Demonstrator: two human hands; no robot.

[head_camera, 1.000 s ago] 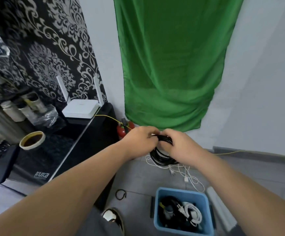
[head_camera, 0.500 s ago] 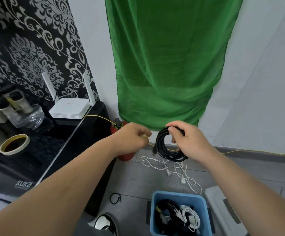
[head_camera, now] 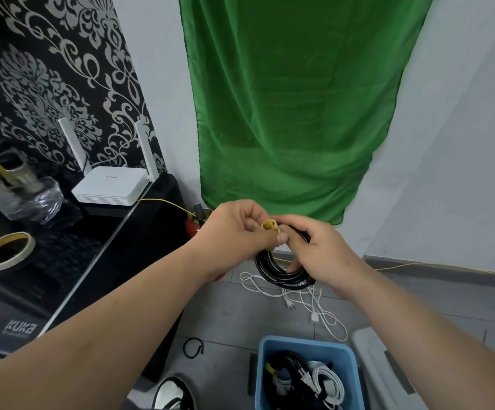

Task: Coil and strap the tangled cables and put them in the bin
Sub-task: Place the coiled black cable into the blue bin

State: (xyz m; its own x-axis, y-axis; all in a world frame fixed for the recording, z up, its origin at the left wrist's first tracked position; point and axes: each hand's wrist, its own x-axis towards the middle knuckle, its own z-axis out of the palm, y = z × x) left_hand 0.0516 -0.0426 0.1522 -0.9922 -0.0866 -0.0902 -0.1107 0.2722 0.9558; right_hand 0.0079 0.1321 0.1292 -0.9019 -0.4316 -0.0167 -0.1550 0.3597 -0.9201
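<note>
A coiled black cable point(head_camera: 272, 272) hangs in front of me, above the floor. My right hand point(head_camera: 321, 257) grips the coil at its top right side. My left hand point(head_camera: 240, 229) pinches a small yellow strap point(head_camera: 270, 225) against the top of the coil. Below, a blue bin point(head_camera: 307, 346) holds coiled black and white cables. A loose white cable point(head_camera: 308, 303) lies tangled on the grey floor behind the bin. A small black loop point(head_camera: 193, 347) lies on the floor to the bin's left.
A black table point(head_camera: 71, 261) stands at the left with a white router point(head_camera: 110, 187), a tape roll point(head_camera: 5, 251) and a plastic bag. A green cloth point(head_camera: 293, 108) hangs on the wall. A red extinguisher point(head_camera: 193, 226) stands by the table. My shoe point(head_camera: 172, 395) is near the bin.
My left hand has come back to the coil with a yellow strap in its fingers. My right hand has shifted down the coil's side, and the coil hangs lower.
</note>
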